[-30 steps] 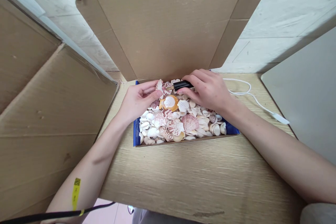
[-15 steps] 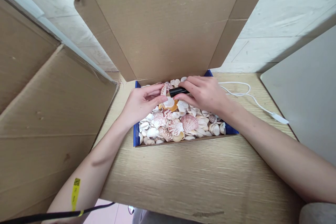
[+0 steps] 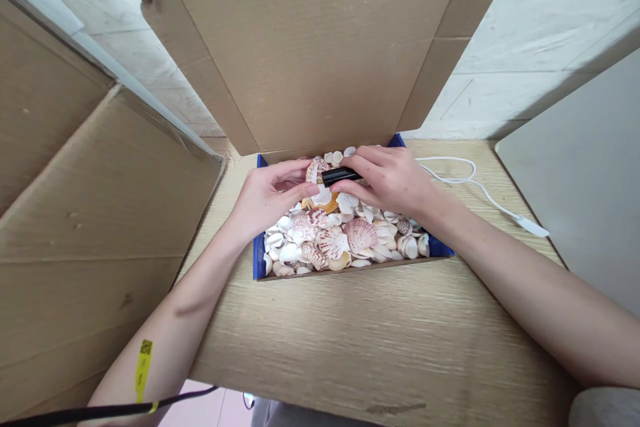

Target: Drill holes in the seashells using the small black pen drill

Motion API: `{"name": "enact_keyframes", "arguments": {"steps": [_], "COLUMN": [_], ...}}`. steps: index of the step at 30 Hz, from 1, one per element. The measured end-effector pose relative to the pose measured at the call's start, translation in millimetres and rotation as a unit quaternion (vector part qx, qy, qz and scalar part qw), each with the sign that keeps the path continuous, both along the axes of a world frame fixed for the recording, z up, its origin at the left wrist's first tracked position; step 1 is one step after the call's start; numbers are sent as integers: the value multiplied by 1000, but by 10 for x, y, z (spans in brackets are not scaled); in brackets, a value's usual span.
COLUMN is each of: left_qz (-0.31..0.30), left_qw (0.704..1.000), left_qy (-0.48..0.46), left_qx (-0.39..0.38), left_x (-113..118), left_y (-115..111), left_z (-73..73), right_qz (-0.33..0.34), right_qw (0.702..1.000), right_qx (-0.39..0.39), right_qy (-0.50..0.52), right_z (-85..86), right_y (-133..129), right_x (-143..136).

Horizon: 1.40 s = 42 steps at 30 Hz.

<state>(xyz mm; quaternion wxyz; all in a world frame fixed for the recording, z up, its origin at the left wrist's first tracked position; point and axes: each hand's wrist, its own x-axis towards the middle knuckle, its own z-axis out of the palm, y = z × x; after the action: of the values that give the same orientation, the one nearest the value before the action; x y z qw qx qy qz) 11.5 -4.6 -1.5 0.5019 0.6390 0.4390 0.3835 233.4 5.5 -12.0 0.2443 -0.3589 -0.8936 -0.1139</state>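
Note:
A shallow box with blue ends (image 3: 259, 257) holds a heap of shells (image 3: 361, 235), white, pink, orange and speckled. Over its left part, my left hand (image 3: 267, 199) pinches a speckled shell (image 3: 315, 170) between thumb and fingers. From the right, my right hand (image 3: 393, 177) grips a black cylindrical object (image 3: 340, 176), whose left end points at the speckled shell. Whether that end touches the shell I cannot tell. Part of the black object is hidden under my right fingers.
The raised cardboard lid (image 3: 320, 47) stands behind the box. A large cardboard sheet (image 3: 100, 213) rises at the left. On the right are a white cable (image 3: 493, 197) and a grey-white panel (image 3: 590, 167). A black cord (image 3: 100, 411) crosses the lower left.
The speckled shell has turned slightly in my left fingers, showing more of its patterned face. Both hands have stayed nearly where they were.

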Motion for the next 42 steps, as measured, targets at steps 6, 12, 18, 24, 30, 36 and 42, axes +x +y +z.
{"name": "enact_keyframes", "arguments": {"steps": [6,12,18,24,30,36,42], "left_qz": [-18,9,31,29,28,29,33], "left_qw": [1000,1000,999,998,998,998,998], "left_qy": [0,1,-27,-23,-14,-12,-15], "left_qx": [-5,20,33,43,49,58,41], "left_x": [-2,-17,-64,-67,-68,-74,-72], "left_y": [0,25,70,74,67,81,72], "left_z": [35,25,-48,-37,-30,-42,-47], "right_qz": [4,-11,-68,-79,-86,-84,-75], "right_qw": [1000,998,992,990,993,994,994], "right_qx": [7,58,91,105,71,59,77], "right_qy": [4,20,50,48,41,33,32], "right_z": [-21,-27,-14,-18,-15,-4,-24], "right_y": [10,21,45,51,47,41,48], "right_x": [7,17,22,18,9,7,13]}}
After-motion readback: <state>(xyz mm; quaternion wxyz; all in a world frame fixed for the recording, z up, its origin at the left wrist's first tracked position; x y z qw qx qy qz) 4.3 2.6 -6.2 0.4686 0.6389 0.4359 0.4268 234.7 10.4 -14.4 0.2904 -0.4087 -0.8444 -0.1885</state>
